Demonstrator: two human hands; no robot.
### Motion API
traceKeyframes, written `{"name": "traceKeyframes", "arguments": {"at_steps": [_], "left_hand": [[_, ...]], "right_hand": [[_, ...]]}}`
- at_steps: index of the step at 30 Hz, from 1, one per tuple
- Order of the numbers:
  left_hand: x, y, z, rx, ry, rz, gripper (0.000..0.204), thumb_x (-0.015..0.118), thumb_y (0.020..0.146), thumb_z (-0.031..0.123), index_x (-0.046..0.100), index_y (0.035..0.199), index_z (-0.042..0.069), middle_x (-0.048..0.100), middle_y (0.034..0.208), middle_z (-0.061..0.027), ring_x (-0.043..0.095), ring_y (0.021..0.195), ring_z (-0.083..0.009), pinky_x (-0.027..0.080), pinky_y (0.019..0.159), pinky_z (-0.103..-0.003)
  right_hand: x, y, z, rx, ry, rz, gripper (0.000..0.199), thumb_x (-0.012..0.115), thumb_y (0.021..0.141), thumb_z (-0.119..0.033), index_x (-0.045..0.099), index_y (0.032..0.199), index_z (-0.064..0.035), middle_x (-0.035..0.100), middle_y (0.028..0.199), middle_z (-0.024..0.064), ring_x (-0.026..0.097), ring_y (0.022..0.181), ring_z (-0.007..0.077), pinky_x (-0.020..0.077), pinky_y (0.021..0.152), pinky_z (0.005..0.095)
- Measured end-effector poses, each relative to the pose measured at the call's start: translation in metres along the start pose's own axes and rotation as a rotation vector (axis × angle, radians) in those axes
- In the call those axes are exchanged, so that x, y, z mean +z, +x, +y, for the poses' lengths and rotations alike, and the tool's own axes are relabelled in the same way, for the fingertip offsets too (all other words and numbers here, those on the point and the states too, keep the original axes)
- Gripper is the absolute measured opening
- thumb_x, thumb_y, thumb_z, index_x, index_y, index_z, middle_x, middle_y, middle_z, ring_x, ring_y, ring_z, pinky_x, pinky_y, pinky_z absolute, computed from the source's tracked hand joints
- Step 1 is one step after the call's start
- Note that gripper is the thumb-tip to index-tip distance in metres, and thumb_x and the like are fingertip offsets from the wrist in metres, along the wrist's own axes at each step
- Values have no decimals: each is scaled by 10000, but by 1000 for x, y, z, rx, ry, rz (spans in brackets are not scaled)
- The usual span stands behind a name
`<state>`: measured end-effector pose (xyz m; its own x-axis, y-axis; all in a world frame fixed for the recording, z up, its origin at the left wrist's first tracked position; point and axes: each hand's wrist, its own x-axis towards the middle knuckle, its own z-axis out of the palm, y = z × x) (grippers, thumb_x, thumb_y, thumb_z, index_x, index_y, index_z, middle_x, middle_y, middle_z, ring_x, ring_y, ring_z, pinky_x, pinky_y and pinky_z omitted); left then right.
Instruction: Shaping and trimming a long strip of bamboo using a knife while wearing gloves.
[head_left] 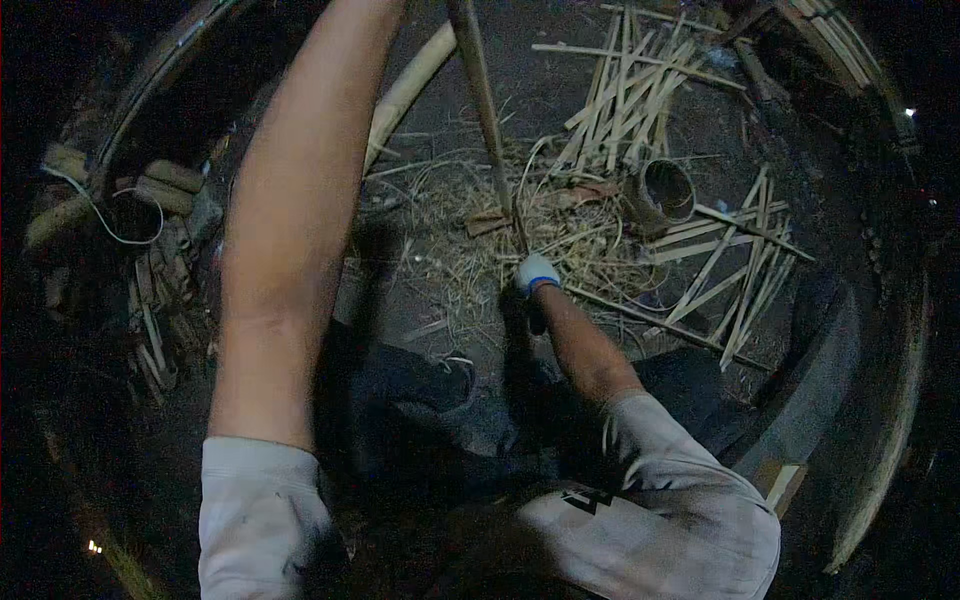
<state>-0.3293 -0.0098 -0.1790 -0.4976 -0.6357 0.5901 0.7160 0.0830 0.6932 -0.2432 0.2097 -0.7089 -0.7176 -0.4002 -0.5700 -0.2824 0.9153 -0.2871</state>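
My left arm (300, 200) stretches far forward, and its hand lies beyond the top edge. A long, narrow bamboo pole (482, 100) slants down from the top edge toward my right hand (538, 272). That hand wears a white glove with a blue cuff and is closed at the pole's lower end. Its fingers show only in part, and whether it also holds a tool cannot be made out. Around the glove and just beyond it lies a heap of thin shavings (440, 245) on the dark ground.
Split bamboo strips (630, 90) lie crisscrossed at the far right, with more strips (735, 275) nearer. A hollow bamboo section (645, 200) stands among the shavings. A thick pale bamboo pole (410, 90) lies beyond my left arm. Short cut pieces (170, 190) are piled at left.
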Motion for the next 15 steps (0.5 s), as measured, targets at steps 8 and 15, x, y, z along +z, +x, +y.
{"name": "traceKeyframes", "arguments": {"at_steps": [8,15], "left_hand": [[-85,-58,49,-228,-111,-164,252,408,946,340,496,864,119,338,645,18,367,521,-152,309,443,-307],[-232,-157,81,-300,133,443,275,640,887,317,535,814,74,557,623,-53,549,580,-161,446,551,-341]], "right_hand": [[-165,-66,87,-437,-620,-171,278,620,779,-245,661,891,7,676,883,194,657,753,329,506,680,414],[-214,-212,73,-215,215,43,633,549,847,-537,623,1098,40,672,975,231,647,914,354,480,796,404]]}}
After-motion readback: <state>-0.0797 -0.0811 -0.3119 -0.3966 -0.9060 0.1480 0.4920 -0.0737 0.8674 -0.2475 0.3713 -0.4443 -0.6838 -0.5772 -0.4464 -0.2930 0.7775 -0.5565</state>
